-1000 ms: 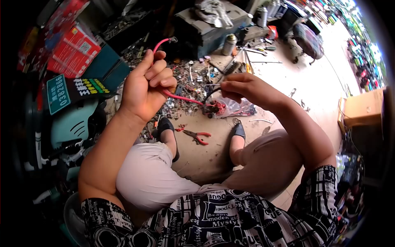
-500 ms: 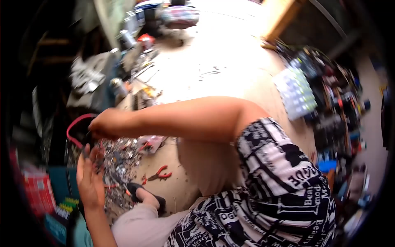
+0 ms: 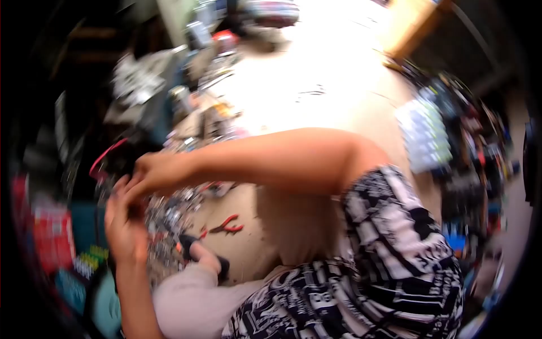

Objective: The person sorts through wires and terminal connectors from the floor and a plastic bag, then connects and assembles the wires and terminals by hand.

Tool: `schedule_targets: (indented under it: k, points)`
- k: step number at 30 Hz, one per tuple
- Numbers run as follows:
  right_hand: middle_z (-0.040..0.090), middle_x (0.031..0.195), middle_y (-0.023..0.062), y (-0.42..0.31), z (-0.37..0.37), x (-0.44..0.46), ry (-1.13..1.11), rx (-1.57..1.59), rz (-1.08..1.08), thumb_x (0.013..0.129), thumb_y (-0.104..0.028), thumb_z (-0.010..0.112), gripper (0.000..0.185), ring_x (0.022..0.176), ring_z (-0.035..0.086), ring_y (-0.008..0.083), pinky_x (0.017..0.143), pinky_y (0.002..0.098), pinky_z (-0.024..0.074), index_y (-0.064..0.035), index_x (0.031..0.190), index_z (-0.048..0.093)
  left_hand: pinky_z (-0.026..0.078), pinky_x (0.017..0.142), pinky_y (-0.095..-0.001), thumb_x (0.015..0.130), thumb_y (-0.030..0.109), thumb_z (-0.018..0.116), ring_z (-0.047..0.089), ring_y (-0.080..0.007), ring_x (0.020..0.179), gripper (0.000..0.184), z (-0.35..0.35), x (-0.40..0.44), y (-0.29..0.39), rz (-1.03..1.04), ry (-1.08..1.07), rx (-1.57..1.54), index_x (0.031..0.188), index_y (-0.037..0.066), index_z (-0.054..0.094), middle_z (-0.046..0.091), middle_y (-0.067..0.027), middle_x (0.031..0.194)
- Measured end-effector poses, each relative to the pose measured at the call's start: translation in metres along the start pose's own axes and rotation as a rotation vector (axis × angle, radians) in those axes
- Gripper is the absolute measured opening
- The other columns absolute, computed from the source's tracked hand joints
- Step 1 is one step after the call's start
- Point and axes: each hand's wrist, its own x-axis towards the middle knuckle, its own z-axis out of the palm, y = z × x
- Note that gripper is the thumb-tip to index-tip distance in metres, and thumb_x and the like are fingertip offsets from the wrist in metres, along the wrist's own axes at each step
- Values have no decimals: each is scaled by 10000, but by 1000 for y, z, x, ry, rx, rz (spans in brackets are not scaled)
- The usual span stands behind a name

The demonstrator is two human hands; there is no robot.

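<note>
My right hand reaches across from the right, its fingers bent and closed near the fingertips of my left hand. My left hand is raised, palm toward the right hand, with its fingers pointing up; motion smears them. Just past the fingertips a thin pink-red curved strip arcs over a dark area. Whether either hand grips the strip is hidden by blur and overlap. Below the hands, red-handled pliers lie on the floor, apart from both hands.
Scattered small metal pieces cover the floor beneath the hands, near my foot. A red box stands at left. Crumpled whitish material sits farther back. At right are a pale bumpy tray and piled tools.
My right hand has come closer to my left, and their fingertips now meet or overlap. Less of the pink-red strip shows. The whole view has shifted, moving the surroundings rightward.
</note>
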Motion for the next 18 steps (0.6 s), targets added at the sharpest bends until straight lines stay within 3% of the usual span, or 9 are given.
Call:
schedule_targets:
  k: [1,2,4,5,6,8,14,18]
  points:
    - [571,732,46,-8,2,-7,3,8,108,752,-449,732,514,610,520,107,529,260,432,6,944,591,458,855,-262,966,213,518,578,-133,990,364,1,3,1,-27,10,14,1251,-10,477,618,-98,1068]
    - [574,751,54,-1,4,-2,-70,128,62,774,-433,720,508,620,524,104,541,252,434,19,955,575,466,861,-275,964,227,525,586,-143,976,364,0,4,-1,-32,-3,-37,1236,-13,492,618,-101,1060]
    - [594,746,56,-11,1,-4,-135,50,115,882,-343,636,365,674,583,121,597,261,486,14,922,574,490,844,-292,968,244,517,589,-144,966,361,-11,5,-6,-53,-42,-86,1226,-8,504,604,-77,1033]
    - [608,749,61,-25,6,-10,-57,-21,147,919,-310,592,324,698,599,120,637,254,502,14,918,573,499,844,-297,971,252,512,588,-141,964,362,-15,5,-7,-66,-67,-133,1226,-4,506,597,-68,1025]
    - [598,739,53,-17,6,-8,-25,25,137,885,-291,631,312,625,565,113,574,244,472,18,900,591,492,869,-305,975,249,502,581,-133,962,353,-16,2,-3,-90,-89,-146,1232,7,511,586,-47,1023]
    - [596,749,46,-13,7,-10,-37,-1,101,907,-243,602,264,648,568,106,598,240,477,20,901,589,492,900,-311,986,247,476,572,-119,959,348,-16,-1,-1,-121,-136,-130,1249,22,507,562,-15,1018]
    - [586,739,32,-5,4,-9,-99,-119,83,916,-207,579,227,656,555,98,604,243,466,20,898,588,487,899,-285,941,68,526,564,-110,1007,423,-18,-11,5,-201,-204,28,1350,31,426,553,-2,1072]
    - [579,746,16,-9,6,-12,-103,-223,91,910,-197,586,202,683,536,84,621,248,458,5,900,589,494,876,-257,934,52,522,578,-99,963,423,-20,-14,6,-224,-190,99,1347,27,433,566,-6,1056]
